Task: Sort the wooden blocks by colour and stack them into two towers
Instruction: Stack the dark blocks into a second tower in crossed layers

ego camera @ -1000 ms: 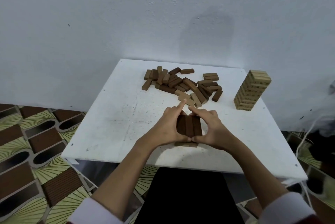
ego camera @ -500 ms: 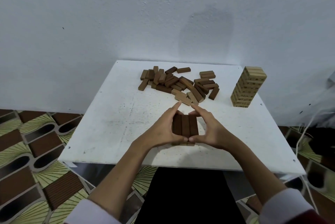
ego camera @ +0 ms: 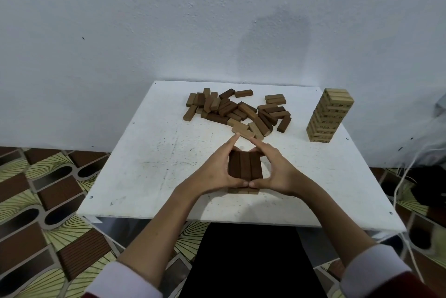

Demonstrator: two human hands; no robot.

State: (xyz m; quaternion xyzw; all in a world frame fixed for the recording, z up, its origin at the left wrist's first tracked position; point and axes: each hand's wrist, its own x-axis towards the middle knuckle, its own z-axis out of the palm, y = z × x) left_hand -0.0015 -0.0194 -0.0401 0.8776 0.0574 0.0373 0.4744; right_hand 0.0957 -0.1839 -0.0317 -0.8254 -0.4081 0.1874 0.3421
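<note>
Left hand (ego camera: 212, 172) and right hand (ego camera: 277, 172) pressed against a low stack of dark blocks (ego camera: 245, 165) on white table (ego camera: 144, 165); loose blocks (ego camera: 236, 112) and pale tower (ego camera: 329, 115) beyond.

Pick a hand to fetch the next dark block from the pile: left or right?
Right, probably. The right hand sits nearer the pile's dark blocks, clustered on its right side, while the left hand could steady the dark stack. Both now cup it.

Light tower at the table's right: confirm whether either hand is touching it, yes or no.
No. Both the left hand and right hand cup the dark stack, well apart from the light tower.
</note>
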